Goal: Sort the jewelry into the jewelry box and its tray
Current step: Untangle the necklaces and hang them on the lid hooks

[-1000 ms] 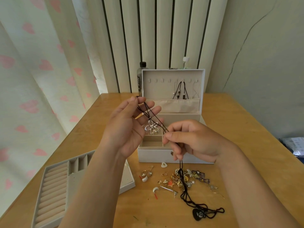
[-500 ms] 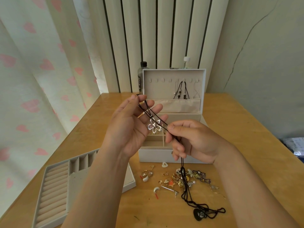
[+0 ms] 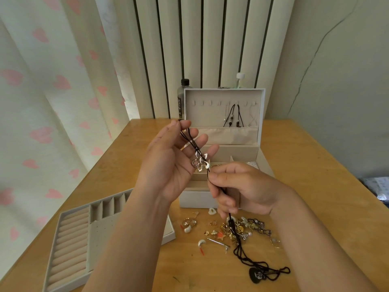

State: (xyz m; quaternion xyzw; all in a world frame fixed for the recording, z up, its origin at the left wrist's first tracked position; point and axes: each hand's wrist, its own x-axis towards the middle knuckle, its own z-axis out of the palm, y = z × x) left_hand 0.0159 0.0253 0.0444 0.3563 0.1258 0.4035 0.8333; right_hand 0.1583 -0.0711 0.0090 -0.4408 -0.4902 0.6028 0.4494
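The flower pendant was polished silver metal on a matt black cord. The jewelry box lining and tray looked like soft, matt beige cloth. The table was smooth, lightly glossy wood.

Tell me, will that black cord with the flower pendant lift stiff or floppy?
Likely floppy: the black cord is straight only between the left hand and right hand, then droops to the table. The flower pendant may swing. The cord's tail crosses the jewelry pile, so it could snag.
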